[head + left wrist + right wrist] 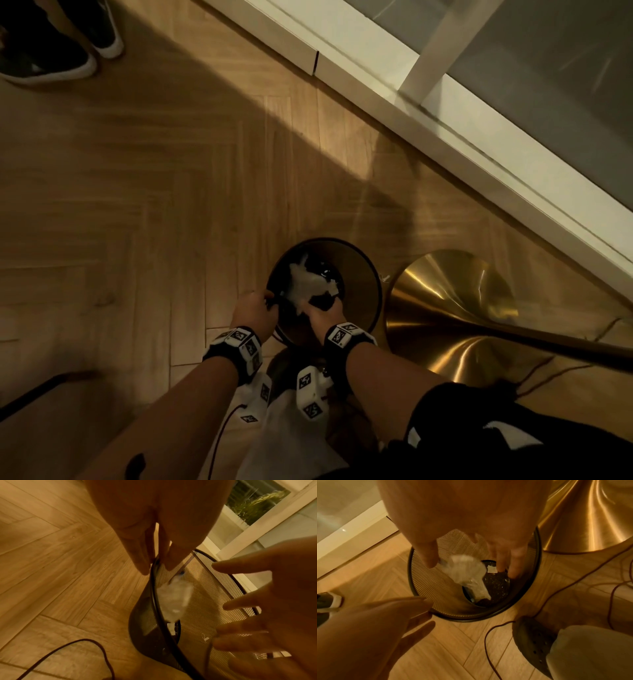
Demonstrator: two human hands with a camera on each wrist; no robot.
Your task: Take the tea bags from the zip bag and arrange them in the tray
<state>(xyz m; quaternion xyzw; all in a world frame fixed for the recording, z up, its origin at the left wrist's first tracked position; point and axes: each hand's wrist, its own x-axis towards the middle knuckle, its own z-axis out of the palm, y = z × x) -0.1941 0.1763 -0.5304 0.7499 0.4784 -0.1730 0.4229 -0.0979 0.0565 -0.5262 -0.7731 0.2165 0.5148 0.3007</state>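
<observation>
Both hands are seen over a black mesh waste bin on the wooden floor. Its near-left rim is pinched by the left hand, thumb outside and fingers inside. The right hand is held over the bin's mouth, fingers spread and loose, with nothing gripped. A crumpled clear plastic bag, judged to be the zip bag, is found inside the bin, directly below the right hand's fingertips and not touching them. Its long axis is laid aslant down the mesh wall toward the bin's dark bottom. The right hand is the nearer one by far. No tea bags and no tray can be made out. A brass lamp base is stood just right of the bin.
</observation>
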